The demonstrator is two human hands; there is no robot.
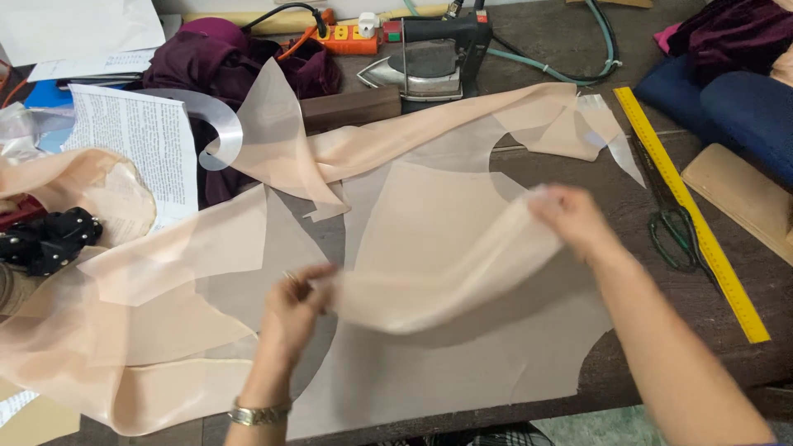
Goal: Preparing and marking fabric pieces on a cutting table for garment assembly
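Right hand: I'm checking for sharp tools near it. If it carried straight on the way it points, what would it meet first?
The right hand points up-left across the peach fabric; probably only more fabric, then the iron. The scissors lie off that line.

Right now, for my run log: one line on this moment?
left hand: pinching peach fabric piece | right hand: lifting its other edge | scissors: beside yellow ruler

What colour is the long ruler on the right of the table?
Yellow; the ruler shows best in the head view.
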